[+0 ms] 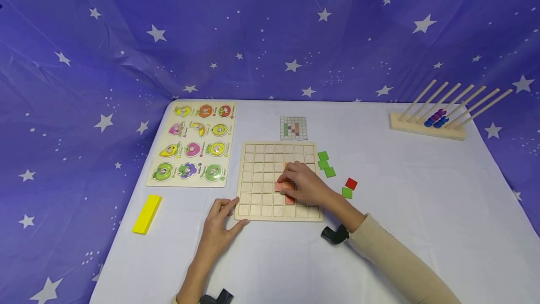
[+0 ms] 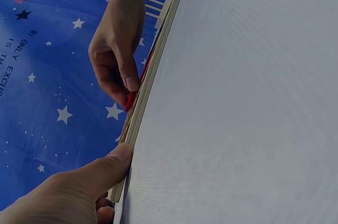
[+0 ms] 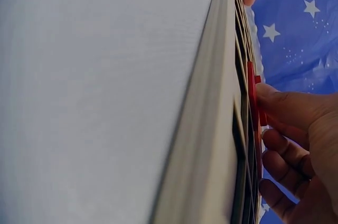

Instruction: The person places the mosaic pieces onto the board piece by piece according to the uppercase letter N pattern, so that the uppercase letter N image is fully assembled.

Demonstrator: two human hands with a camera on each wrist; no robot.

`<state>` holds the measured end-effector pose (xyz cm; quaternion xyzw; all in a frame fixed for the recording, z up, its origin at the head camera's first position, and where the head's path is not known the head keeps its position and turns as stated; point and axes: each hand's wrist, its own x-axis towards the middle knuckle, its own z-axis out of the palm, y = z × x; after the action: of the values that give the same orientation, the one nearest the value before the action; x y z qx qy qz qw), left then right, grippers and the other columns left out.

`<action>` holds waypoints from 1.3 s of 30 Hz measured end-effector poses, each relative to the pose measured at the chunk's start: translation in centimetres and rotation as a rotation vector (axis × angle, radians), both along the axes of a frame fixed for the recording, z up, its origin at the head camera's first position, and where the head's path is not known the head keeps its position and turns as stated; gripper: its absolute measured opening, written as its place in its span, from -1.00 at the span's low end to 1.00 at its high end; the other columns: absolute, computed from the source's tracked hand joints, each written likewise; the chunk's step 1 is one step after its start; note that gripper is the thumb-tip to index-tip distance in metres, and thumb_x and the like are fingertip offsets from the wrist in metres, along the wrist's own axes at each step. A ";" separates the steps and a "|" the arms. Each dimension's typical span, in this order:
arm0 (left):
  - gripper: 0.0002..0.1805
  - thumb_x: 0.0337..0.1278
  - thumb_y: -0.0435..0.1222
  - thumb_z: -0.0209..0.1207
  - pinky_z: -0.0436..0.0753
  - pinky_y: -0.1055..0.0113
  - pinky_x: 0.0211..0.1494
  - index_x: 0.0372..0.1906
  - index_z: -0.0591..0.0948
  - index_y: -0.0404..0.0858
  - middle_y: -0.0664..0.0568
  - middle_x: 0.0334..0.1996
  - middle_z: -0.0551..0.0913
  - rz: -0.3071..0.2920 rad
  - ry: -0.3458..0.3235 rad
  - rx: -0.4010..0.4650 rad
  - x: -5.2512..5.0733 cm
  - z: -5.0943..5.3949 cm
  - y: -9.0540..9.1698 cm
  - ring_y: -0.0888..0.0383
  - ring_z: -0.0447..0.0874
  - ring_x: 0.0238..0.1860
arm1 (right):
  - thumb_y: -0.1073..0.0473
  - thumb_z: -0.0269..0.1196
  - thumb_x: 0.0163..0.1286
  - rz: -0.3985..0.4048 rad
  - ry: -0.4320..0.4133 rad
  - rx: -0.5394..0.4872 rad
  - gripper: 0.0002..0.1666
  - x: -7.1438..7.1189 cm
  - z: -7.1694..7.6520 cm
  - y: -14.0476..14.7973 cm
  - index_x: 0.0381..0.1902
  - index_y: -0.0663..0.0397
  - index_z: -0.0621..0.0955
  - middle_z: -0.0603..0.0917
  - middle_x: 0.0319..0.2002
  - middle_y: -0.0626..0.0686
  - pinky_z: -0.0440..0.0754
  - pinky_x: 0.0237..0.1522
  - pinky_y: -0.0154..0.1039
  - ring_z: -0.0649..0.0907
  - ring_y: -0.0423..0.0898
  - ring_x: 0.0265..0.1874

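Note:
A square wooden grid board (image 1: 255, 197) lies on the white table. My left hand (image 1: 217, 233) grips its near left corner, the thumb (image 2: 120, 152) against the board's edge. Over the grid, right of its middle, my right hand (image 1: 310, 187) pinches a red tile (image 3: 252, 97) between thumb and finger. Light red tiles (image 1: 279, 186) show in the cells beside and beneath these fingers, partly hidden by them. Right of the board lie several loose green tiles (image 1: 330, 171) and one red tile (image 1: 351, 183). A small pattern card (image 1: 293, 128) is behind the board.
A fruit puzzle board (image 1: 198, 154) is at the left, with a yellow block (image 1: 147, 214) in front of it. A bead rack with upright pegs (image 1: 426, 127) stands at the back right. Starry purple cloth (image 1: 270, 36) rises behind the table.

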<state>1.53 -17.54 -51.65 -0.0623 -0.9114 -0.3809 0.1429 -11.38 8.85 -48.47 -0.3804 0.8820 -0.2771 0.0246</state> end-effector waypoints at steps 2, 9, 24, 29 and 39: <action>-0.30 -0.31 -0.28 0.58 0.43 0.57 -0.16 0.12 0.63 -0.32 0.01 -0.12 0.50 0.001 -0.001 0.000 0.0 0.0 0.0 0.27 0.44 -0.21 | 0.03 0.42 0.22 0.000 0.007 -0.002 -0.79 0.0 -0.1 0.0 -0.19 -0.09 0.72 0.57 -0.25 -0.15 0.42 -0.12 -0.24 0.43 -0.19 -0.23; -0.30 -0.31 -0.27 0.58 0.43 0.57 -0.16 0.12 0.63 -0.31 0.03 -0.11 0.50 0.006 -0.011 0.004 0.0 -0.1 0.0 0.27 0.44 -0.21 | 0.02 0.42 0.22 -0.007 -0.011 0.010 -0.78 0.0 -0.1 -0.1 -0.18 -0.10 0.72 0.56 -0.25 -0.15 0.40 -0.11 -0.23 0.42 -0.18 -0.22; -0.31 -0.31 -0.27 0.58 0.48 0.50 -0.18 0.11 0.63 -0.30 0.02 -0.12 0.51 0.003 -0.008 0.001 0.0 0.1 0.0 0.28 0.44 -0.22 | 0.02 0.44 0.20 0.010 -0.003 0.013 -0.75 0.0 -0.4 0.0 -0.17 -0.12 0.72 0.56 -0.23 -0.15 0.40 -0.10 -0.22 0.42 -0.18 -0.21; -0.31 -0.30 -0.27 0.58 0.48 0.51 -0.17 0.12 0.63 -0.30 0.03 -0.12 0.51 0.003 -0.010 0.004 0.1 0.1 0.1 0.28 0.44 -0.22 | 0.00 0.43 0.21 0.005 -0.017 0.013 -0.75 0.0 -0.4 0.2 -0.16 -0.12 0.73 0.55 -0.24 -0.16 0.38 -0.12 -0.25 0.40 -0.18 -0.23; -0.31 -0.30 -0.28 0.58 0.46 0.56 -0.16 0.12 0.63 -0.30 0.03 -0.12 0.50 0.005 -0.017 0.006 0.0 0.2 0.1 0.29 0.44 -0.21 | 0.05 0.47 0.16 -0.058 -0.081 -0.071 -0.71 0.3 0.4 2.0 -0.17 -0.04 0.71 0.61 -0.19 -0.11 0.47 -0.05 -0.20 0.46 -0.17 -0.14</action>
<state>1.56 -17.45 -51.50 -0.0565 -0.9116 -0.3836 0.1361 -11.08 10.88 -48.10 -0.3440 0.8805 -0.3240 0.0387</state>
